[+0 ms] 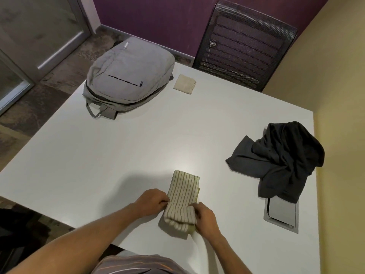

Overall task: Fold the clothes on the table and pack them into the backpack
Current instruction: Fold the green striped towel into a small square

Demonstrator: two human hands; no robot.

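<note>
Far left: grey backpack (126,76) lies flat on the white surface (98,155), main zip looks closed from here, carry handle pointing toward the near-left edge. Just right of it, a small beige folded cloth (184,84), apart from the bag, looks already folded. Near centre: left hand (152,202) pinches the left edge of the striped cloth (183,196); fingers curled onto the fabric. The cloth is a narrow strip running near-to-far, its near end lifted and doubled over, the far end lying flat. Right hand (205,216) grips the right side of that same near fold, so both hands are clamped on one piece, close together with the fold between them. Judgement: mid-fold, the near end is being brought over the far part. The fabric looks thin, soft and light, no stiffness, so it will sag and skew unless held at both edges; best hold is at the fold's two corners, then flatten with the palms. Right: dark grey garment (280,157) in a crumpled heap, unfolded, partly covering a metal cable hatch (280,216) set into the surface. It looks bulkier and floppy; find the shoulders or hem before spreading. Far right: black mesh chair (245,46).
</note>
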